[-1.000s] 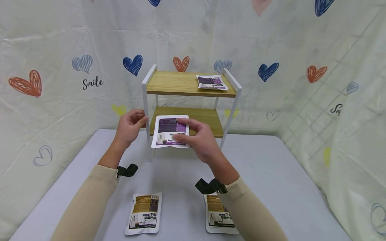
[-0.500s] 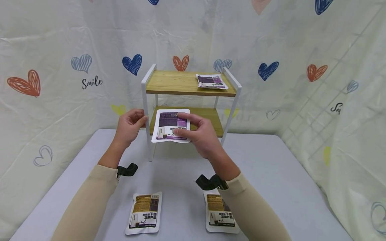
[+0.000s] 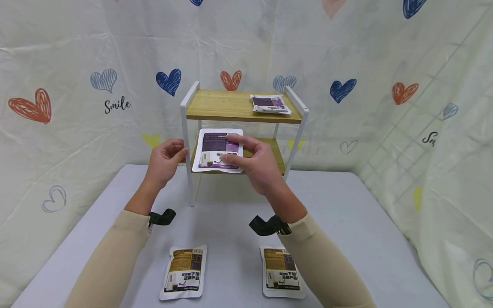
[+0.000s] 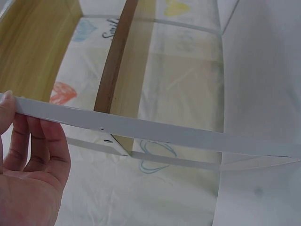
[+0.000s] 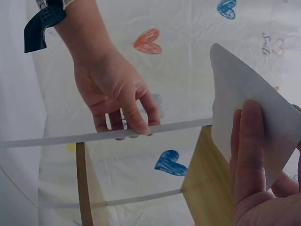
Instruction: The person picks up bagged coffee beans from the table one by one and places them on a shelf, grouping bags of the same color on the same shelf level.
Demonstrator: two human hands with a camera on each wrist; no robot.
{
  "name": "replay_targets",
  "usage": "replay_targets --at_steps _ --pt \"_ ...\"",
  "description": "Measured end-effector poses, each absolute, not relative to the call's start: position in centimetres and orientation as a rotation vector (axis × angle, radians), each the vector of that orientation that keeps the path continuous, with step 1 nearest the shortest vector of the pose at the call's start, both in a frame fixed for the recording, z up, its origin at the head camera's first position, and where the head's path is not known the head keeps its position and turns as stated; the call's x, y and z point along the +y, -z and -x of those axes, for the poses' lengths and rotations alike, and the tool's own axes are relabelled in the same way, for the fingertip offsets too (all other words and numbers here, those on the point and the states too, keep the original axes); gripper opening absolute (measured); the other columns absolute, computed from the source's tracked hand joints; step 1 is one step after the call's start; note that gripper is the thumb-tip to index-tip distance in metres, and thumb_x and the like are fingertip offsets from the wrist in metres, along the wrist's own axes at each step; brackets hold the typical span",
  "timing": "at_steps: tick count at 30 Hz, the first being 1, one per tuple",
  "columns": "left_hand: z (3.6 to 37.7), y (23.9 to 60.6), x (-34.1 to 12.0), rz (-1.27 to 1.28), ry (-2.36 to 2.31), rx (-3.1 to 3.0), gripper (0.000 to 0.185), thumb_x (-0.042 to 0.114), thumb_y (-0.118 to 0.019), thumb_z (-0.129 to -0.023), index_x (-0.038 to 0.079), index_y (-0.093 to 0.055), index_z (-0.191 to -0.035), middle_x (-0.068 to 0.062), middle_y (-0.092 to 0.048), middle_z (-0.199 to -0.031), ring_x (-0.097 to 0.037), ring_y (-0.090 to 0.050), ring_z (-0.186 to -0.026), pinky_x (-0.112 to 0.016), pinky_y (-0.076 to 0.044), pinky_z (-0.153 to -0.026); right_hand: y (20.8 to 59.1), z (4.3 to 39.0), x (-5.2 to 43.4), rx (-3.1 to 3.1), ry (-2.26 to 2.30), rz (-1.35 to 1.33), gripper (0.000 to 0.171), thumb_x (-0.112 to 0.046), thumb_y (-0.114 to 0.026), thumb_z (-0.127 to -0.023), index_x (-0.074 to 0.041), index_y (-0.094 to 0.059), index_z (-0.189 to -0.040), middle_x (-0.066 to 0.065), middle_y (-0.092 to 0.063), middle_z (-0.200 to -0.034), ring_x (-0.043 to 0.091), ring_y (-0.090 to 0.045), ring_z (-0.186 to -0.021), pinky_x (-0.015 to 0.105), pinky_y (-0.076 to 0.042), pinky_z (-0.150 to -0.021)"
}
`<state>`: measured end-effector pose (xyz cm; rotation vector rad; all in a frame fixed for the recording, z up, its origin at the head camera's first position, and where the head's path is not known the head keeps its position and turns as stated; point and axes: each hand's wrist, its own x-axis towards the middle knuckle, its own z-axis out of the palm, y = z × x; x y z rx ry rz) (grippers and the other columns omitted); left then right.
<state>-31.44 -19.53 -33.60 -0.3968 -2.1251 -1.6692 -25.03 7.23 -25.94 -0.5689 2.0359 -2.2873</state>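
A heart-printed backdrop cloth (image 3: pixel 77 64) hangs behind and to both sides of the grey surface (image 3: pixel 346 222), which fills the lower part of the head view. At the far middle of the surface stands a two-tier rack (image 3: pixel 185 128) with a white metal frame and wooden shelves. The left hand (image 3: pixel 165 161) holds the rack's front left post, its fingers curled round the white bar, as both wrist views show. The right hand (image 3: pixel 256 164) grips a purple sachet (image 3: pixel 217 147), thumb on the printed face and fingers behind it; this sachet is held in the air in front of the left part of the lower shelf (image 3: pixel 275 152), tilted so its face looks up at the camera, and whether its far edge touches the shelf cannot be told. In the right wrist view the sachet appears as a plain white back (image 5: pixel 244 103) with the fingers (image 5: pixel 247 150) lying along it. A second purple sachet (image 3: pixel 270 104) lies flat on the right end of the top shelf (image 3: pixel 219 105). Two brown sachets lie flat on the near part of the surface, one on the left (image 3: pixel 184 272) and one on the right (image 3: pixel 280 271), the latter just beside the person's right sleeve (image 3: pixel 327 273).
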Motion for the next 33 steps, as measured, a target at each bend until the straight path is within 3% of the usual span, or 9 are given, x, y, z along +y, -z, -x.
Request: replay_targets --at_steps 10,16,23,29,33 --pt "31.3 33.7 -19.5 0.364 1.646 -2.162 0.034 0.031 -0.069 -0.099 0.009 -0.068 -0.125 -0.016 -0.069 -0.117 -0.025 -0.068 -0.098 -0.018 -0.060 -0.083 24.9 25.3 6.8 2.095 2.275 0.540 0.048 -0.004 -0.080 -0.087 -0.016 -0.070 -0.132 0.010 -0.062 -0.132 0.024 -0.069 -0.104 0.026 -0.062 -0.084" --pt "31.3 33.5 -19.5 0.365 1.629 -2.172 0.033 0.027 -0.068 -0.099 0.006 -0.067 -0.125 -0.017 -0.069 -0.115 -0.013 -0.067 -0.092 -0.019 -0.060 -0.083 24.3 25.6 6.7 2.166 2.252 0.540 0.046 -0.010 -0.082 -0.087 -0.021 -0.072 -0.130 0.007 -0.062 -0.134 0.023 -0.069 -0.107 0.023 -0.061 -0.085" --pt "31.2 33.5 -19.6 0.396 1.665 -2.160 0.040 0.032 -0.068 -0.099 0.004 -0.066 -0.127 0.007 -0.070 -0.104 -0.013 -0.067 -0.091 -0.016 -0.059 -0.081 23.7 26.2 6.5 2.193 2.253 0.582 0.044 -0.011 -0.082 -0.088 -0.020 -0.072 -0.130 0.007 -0.059 -0.134 0.022 -0.067 -0.106 0.020 -0.060 -0.084" --pt "31.4 33.5 -19.6 0.390 1.680 -2.153 0.038 0.032 -0.069 -0.098 0.006 -0.067 -0.126 -0.010 -0.071 -0.112 -0.012 -0.067 -0.092 -0.017 -0.059 -0.082 23.2 26.6 6.2 2.164 2.264 0.595 0.044 -0.012 -0.081 -0.089 -0.020 -0.072 -0.131 0.008 -0.059 -0.133 0.023 -0.070 -0.103 0.024 -0.062 -0.085" --pt "31.3 33.5 -19.6 0.376 1.675 -2.158 0.036 0.031 -0.069 -0.099 0.007 -0.067 -0.126 -0.015 -0.071 -0.116 -0.012 -0.067 -0.094 -0.017 -0.059 -0.082 22.8 26.8 6.1 2.115 2.285 0.573 0.042 -0.011 -0.079 -0.090 -0.019 -0.071 -0.131 0.009 -0.059 -0.134 0.023 -0.070 -0.103 0.025 -0.062 -0.084"
